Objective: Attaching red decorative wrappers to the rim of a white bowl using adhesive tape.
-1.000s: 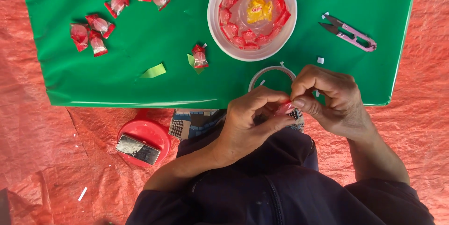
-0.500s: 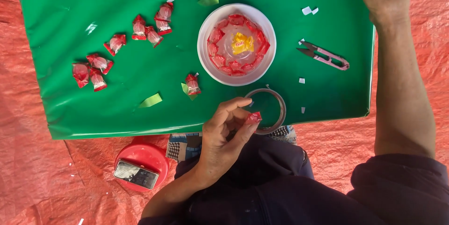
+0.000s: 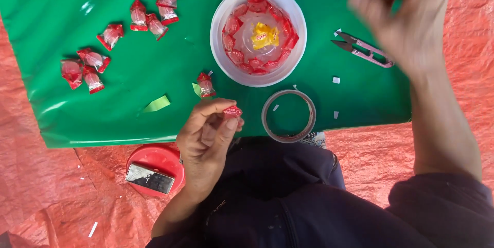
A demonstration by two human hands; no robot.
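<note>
Where the scene is ordered from its largest part down, these lines apply:

green sheet [image 3: 128, 119]: a glossy sheet is spread over an orange-red tarpaulin [image 3: 46, 186], and everything else is laid on it or beside it.

white bowl [image 3: 222, 57]: it is set upright on the sheet; wrapped red candies are ringed around its inside and a yellow wrapped piece lies in the middle.

right hand [image 3: 406, 16]: it is raised above the far right of the sheet, over the thread snips [image 3: 363, 50], and is blurred by motion. Whether the fingers are apart or together cannot be told; nothing is seen in it.

left hand [image 3: 206, 134]: it is closed, thumb and fingertips clamped on the red candy.

tape roll [image 3: 288, 115]: a clear ring lies flat, just beside the left hand, between it and the bowl.

red candy [image 3: 232, 111]: it is pinched at the near edge of the sheet, well apart from the right hand.

handling: the candy is judged light and small, with a slick, crinkly wrapper over a probably hard core. It is best taken across the body, since the twisted ends would be expected to give way and slip.
</note>
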